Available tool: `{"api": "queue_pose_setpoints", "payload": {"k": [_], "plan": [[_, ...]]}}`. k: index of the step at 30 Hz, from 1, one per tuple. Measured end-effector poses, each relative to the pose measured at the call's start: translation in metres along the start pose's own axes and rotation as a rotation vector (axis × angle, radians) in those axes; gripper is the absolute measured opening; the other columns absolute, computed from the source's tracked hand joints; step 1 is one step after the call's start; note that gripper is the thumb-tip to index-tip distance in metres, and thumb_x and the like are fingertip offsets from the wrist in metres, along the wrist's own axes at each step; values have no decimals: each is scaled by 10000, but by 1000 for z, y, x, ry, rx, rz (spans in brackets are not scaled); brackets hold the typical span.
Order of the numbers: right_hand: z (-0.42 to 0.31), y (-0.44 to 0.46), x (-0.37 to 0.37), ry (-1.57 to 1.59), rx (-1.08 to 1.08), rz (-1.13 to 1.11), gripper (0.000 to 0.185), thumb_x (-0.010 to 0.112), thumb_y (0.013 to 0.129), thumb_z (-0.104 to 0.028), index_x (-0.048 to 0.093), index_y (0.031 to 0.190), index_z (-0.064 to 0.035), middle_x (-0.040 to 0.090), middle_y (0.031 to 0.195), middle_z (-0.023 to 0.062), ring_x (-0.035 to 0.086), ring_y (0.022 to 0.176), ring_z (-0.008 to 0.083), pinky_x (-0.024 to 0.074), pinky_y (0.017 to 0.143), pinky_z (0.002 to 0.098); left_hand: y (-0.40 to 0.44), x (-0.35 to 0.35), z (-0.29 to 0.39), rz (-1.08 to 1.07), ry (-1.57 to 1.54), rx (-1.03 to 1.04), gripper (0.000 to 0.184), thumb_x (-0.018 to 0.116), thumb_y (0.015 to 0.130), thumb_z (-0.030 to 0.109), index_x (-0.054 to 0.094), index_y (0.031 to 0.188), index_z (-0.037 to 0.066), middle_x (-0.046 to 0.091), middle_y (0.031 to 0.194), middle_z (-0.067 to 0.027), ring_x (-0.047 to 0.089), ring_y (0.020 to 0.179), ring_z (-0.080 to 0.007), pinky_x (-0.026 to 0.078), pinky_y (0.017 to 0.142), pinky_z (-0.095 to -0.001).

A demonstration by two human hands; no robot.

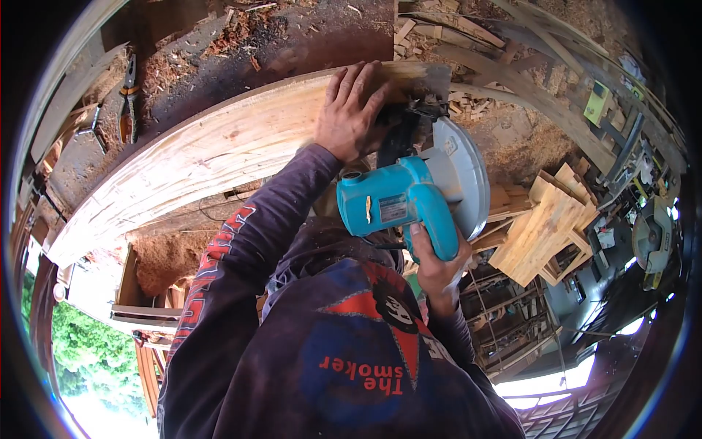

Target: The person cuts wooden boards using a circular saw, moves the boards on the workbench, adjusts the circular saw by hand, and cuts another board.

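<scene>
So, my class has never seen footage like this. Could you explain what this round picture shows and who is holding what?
There is no robot here. A person wears a camera on their head, looking down, so we see their own shirt and both arms; the picture bends at its edges. The left hand rests on a long wooden board. The right hand grips the handle of a teal power saw with a grey guard. Beyond the board, a dark surface carries pliers and wood shavings. Whether the saw is running, I cannot tell.
</scene>
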State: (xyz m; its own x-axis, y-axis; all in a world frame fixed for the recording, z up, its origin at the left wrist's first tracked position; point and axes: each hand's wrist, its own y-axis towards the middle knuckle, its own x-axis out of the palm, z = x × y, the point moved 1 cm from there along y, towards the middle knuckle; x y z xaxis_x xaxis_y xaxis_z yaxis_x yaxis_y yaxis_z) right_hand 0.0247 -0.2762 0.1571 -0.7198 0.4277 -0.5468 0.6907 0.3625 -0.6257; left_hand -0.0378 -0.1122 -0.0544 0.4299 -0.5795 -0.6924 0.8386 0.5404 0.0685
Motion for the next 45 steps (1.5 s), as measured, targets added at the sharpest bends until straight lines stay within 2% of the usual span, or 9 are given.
{"api": "queue_pose_setpoints", "payload": {"k": [8, 11, 14, 16, 20, 28, 35, 40, 45], "plan": [[-1, 1, 1, 4, 22, 4, 154, 735, 871, -114, 661, 874, 20, 646, 692, 98, 603, 574, 164, 476, 555, 333, 1, 2, -2, 35, -6, -5, 613, 807, 796, 385, 607, 1312, 119, 502, 1472, -181, 490, 1339, -382, 333, 1154, -541], [-3, 4, -1, -78, -20, -15, 167, 735, 870, -125, 661, 876, 24, 650, 696, 108, 619, 578, 178, 481, 556, 341, 2, 4, -5, 1, -9, 8, 633, 731, 847, 430, 587, 1352, 76, 468, 1487, -221, 436, 1375, -407, 303, 1147, -558], [-5, 6, 0, -22, 12, -5, 177, 736, 867, -133, 662, 877, 27, 653, 698, 115, 639, 590, 194, 488, 560, 348, 6, 2, -4, -6, 12, -12, 657, 733, 844, 439, 572, 1367, 75, 491, 1458, -201, 458, 1344, -392, 314, 1136, -552], [-9, 8, 1, -21, 11, -1, 177, 738, 866, -134, 663, 876, 26, 655, 697, 116, 645, 594, 197, 490, 562, 348, 10, 1, -3, 16, 37, -32, 717, 813, 771, 436, 567, 1367, 123, 541, 1391, -119, 500, 1283, -351, 353, 1107, -541], [-11, 10, 1, -12, 17, 12, 172, 741, 865, -131, 668, 878, 24, 666, 703, 113, 653, 602, 190, 495, 572, 345, 13, 0, -5, -2, 53, -26, 731, 811, 771, 444, 559, 1378, 124, 546, 1380, -120, 510, 1261, -347, 357, 1095, -537], [-17, 13, 2, 4, -13, 29, 162, 741, 869, -126, 677, 883, 22, 679, 713, 104, 648, 609, 172, 497, 582, 333, 15, 2, -5, 31, 30, -46, 708, 805, 788, 418, 561, 1384, 124, 575, 1341, -110, 538, 1218, -338, 393, 1053, -504], [-23, 18, 1, -60, -23, 12, 168, 742, 863, -121, 676, 891, 30, 673, 722, 112, 645, 613, 178, 493, 577, 342, 18, 1, -5, 34, 46, -67, 703, 806, 787, 407, 564, 1381, 120, 584, 1328, -103, 552, 1183, -336, 405, 1039, -514], [-24, 19, 2, -29, -4, 1, 155, 737, 866, -112, 674, 894, 27, 661, 726, 116, 639, 604, 193, 488, 572, 347, 22, -2, -7, 65, 0, -28, 641, 805, 797, 368, 593, 1339, 99, 605, 1276, -111, 580, 1089, -339, 434, 996, -504], [-21, 22, 2, -8, -2, -5, 139, 733, 869, -99, 672, 895, 23, 647, 728, 115, 629, 590, 202, 480, 562, 354, 26, -5, -8, 80, -20, -15, 584, 806, 800, 337, 621, 1289, 77, 620, 1242, -116, 589, 1071, -335, 460, 956, -469]]}}
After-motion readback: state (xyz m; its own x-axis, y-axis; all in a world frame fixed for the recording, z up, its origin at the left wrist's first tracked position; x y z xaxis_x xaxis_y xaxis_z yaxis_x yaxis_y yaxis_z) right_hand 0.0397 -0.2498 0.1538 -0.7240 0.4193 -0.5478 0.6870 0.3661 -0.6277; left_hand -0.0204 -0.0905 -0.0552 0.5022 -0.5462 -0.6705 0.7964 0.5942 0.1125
